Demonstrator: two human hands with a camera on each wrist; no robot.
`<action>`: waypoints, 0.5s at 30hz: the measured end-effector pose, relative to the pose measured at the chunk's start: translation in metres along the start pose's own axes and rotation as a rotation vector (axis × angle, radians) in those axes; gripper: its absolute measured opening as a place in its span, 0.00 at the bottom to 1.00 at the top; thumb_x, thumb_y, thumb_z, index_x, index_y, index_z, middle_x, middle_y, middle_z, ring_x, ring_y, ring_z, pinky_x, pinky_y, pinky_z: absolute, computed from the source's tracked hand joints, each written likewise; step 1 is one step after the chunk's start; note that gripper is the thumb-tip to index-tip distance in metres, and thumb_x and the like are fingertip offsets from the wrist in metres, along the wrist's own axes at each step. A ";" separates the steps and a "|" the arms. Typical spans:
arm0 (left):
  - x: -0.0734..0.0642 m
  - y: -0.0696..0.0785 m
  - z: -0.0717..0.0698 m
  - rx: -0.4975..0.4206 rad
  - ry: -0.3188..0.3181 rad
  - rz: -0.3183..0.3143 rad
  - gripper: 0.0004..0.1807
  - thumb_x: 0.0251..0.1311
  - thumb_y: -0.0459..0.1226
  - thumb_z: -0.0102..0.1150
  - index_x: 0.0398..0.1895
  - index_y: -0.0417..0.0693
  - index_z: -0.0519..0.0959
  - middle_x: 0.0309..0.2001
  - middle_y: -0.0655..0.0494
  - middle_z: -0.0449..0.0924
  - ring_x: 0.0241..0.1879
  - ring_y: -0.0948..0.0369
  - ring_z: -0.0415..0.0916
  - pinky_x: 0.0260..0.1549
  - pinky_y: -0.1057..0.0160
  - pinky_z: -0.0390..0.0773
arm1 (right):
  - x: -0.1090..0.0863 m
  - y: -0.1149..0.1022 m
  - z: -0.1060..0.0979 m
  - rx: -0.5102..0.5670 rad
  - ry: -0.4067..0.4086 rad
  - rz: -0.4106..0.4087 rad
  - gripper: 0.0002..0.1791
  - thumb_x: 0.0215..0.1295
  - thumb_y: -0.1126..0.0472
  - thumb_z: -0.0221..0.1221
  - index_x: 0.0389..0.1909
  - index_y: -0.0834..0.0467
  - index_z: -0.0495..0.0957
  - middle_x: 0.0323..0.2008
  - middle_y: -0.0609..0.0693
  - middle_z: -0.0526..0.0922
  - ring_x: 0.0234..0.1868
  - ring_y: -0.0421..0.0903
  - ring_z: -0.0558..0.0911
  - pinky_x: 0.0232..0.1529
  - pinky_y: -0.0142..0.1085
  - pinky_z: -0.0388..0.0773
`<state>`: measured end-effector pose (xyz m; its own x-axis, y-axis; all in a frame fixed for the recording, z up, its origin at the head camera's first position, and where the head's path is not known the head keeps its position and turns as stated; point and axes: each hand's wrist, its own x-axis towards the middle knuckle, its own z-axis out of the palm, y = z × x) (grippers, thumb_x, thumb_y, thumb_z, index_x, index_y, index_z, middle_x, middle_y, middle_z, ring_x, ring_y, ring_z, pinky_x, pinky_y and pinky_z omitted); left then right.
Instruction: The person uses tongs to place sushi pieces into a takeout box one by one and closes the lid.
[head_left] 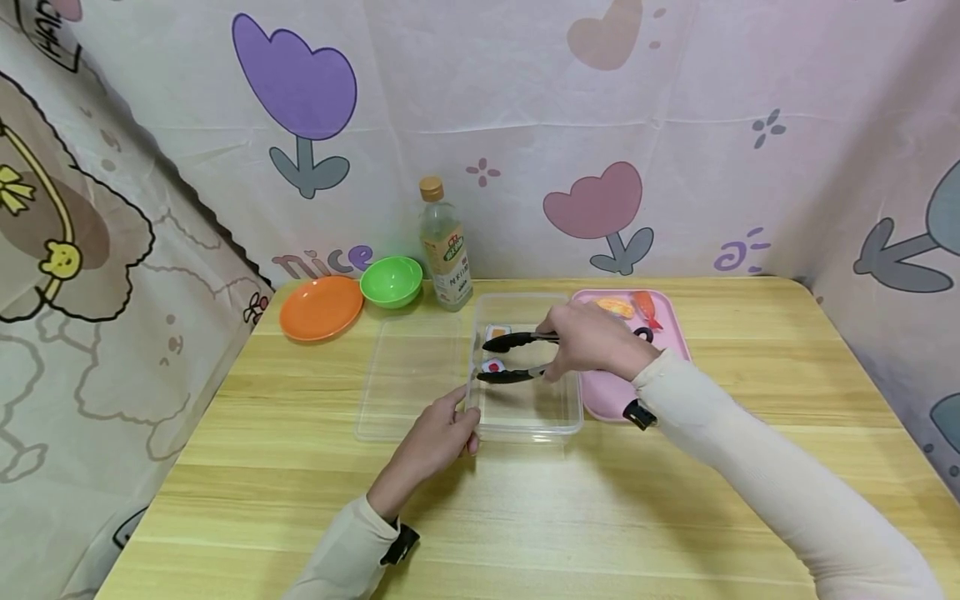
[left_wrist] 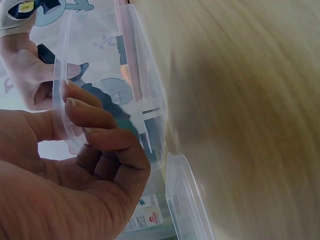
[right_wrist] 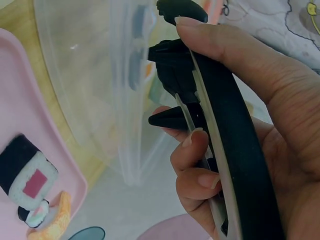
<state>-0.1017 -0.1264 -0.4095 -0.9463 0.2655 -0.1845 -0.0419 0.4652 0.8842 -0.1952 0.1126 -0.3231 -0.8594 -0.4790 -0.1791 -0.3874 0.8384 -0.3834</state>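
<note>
In the head view, we see the right hand [head_left: 592, 337] closed about black tongs [head_left: 517, 340], whose tips stand apart inside a clear plastic container [head_left: 525, 432]. Within it lie two toy sushi pieces: an orange-centred one [head_left: 498, 332] beside the upper tip and a red-centred one [head_left: 492, 366] between the tips; we cannot tell whether the tips touch either. The left hand [head_left: 442, 433] is at the container's near left corner; only the left wrist view reveals its fingers curled, gripping the rim against the thumb. A clear lid [head_left: 411, 379] lies to the left on the wooden surface [head_left: 480, 533]. To the right, the arm partly hides a pink tray [head_left: 611, 392]; the right wrist view shows there a pink-centred sushi roll [right_wrist: 34, 182], which we cannot make out from the head. Behind stand a labelled bottle [head_left: 448, 258], a green bowl [head_left: 392, 283] and an orange plate [head_left: 321, 308].
</note>
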 end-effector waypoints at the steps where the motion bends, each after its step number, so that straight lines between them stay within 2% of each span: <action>1: 0.000 0.000 0.000 -0.002 -0.001 0.000 0.29 0.72 0.36 0.43 0.75 0.41 0.64 0.17 0.57 0.78 0.15 0.64 0.62 0.13 0.69 0.57 | -0.002 0.000 -0.002 0.004 0.007 -0.001 0.35 0.40 0.56 0.81 0.55 0.59 0.85 0.25 0.45 0.75 0.21 0.42 0.66 0.21 0.35 0.64; 3: 0.000 0.000 0.000 -0.004 -0.002 0.002 0.28 0.72 0.36 0.43 0.74 0.40 0.65 0.17 0.57 0.78 0.15 0.64 0.63 0.13 0.69 0.57 | -0.006 0.003 -0.005 0.016 0.018 0.001 0.36 0.40 0.55 0.80 0.56 0.58 0.85 0.23 0.44 0.73 0.20 0.41 0.66 0.20 0.35 0.65; 6: 0.001 -0.001 0.000 -0.009 -0.004 0.003 0.27 0.72 0.36 0.43 0.73 0.40 0.66 0.17 0.57 0.78 0.15 0.64 0.64 0.13 0.69 0.58 | -0.013 0.007 -0.012 0.032 0.049 0.004 0.35 0.40 0.55 0.80 0.56 0.57 0.85 0.26 0.44 0.78 0.20 0.41 0.68 0.21 0.35 0.66; 8: 0.001 -0.001 0.000 -0.011 -0.005 0.005 0.27 0.71 0.36 0.43 0.72 0.39 0.67 0.17 0.57 0.78 0.15 0.64 0.64 0.13 0.69 0.58 | -0.018 0.012 -0.017 0.033 0.079 -0.001 0.35 0.40 0.54 0.79 0.55 0.57 0.85 0.35 0.45 0.85 0.25 0.42 0.74 0.26 0.37 0.72; 10: 0.001 -0.001 0.000 -0.017 -0.009 0.003 0.26 0.72 0.36 0.42 0.72 0.39 0.67 0.17 0.57 0.77 0.15 0.64 0.64 0.13 0.69 0.58 | -0.024 0.018 -0.021 0.026 0.112 -0.010 0.34 0.41 0.53 0.79 0.54 0.56 0.86 0.44 0.47 0.86 0.33 0.44 0.78 0.32 0.40 0.76; 12: 0.001 -0.001 0.000 -0.016 -0.010 0.002 0.26 0.72 0.36 0.42 0.71 0.39 0.67 0.17 0.56 0.77 0.16 0.64 0.64 0.13 0.69 0.58 | -0.029 0.024 -0.026 0.024 0.138 -0.014 0.34 0.41 0.51 0.79 0.55 0.56 0.86 0.51 0.48 0.86 0.38 0.45 0.78 0.38 0.41 0.76; 14: 0.000 -0.001 0.000 -0.013 -0.009 -0.001 0.26 0.72 0.36 0.42 0.71 0.40 0.67 0.17 0.56 0.77 0.15 0.64 0.64 0.13 0.68 0.58 | -0.034 0.031 -0.030 0.057 0.150 -0.010 0.36 0.42 0.52 0.79 0.57 0.56 0.84 0.55 0.49 0.85 0.34 0.45 0.75 0.36 0.41 0.74; 15: 0.000 -0.001 0.000 -0.011 -0.009 -0.002 0.26 0.72 0.36 0.42 0.71 0.40 0.68 0.17 0.56 0.77 0.15 0.64 0.63 0.13 0.68 0.58 | -0.037 0.035 -0.032 0.069 0.153 0.003 0.37 0.42 0.52 0.79 0.59 0.55 0.84 0.48 0.48 0.87 0.30 0.44 0.72 0.32 0.40 0.72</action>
<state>-0.1020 -0.1268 -0.4101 -0.9434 0.2721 -0.1898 -0.0470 0.4567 0.8884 -0.1879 0.1682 -0.3010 -0.9031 -0.4273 -0.0423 -0.3658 0.8172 -0.4454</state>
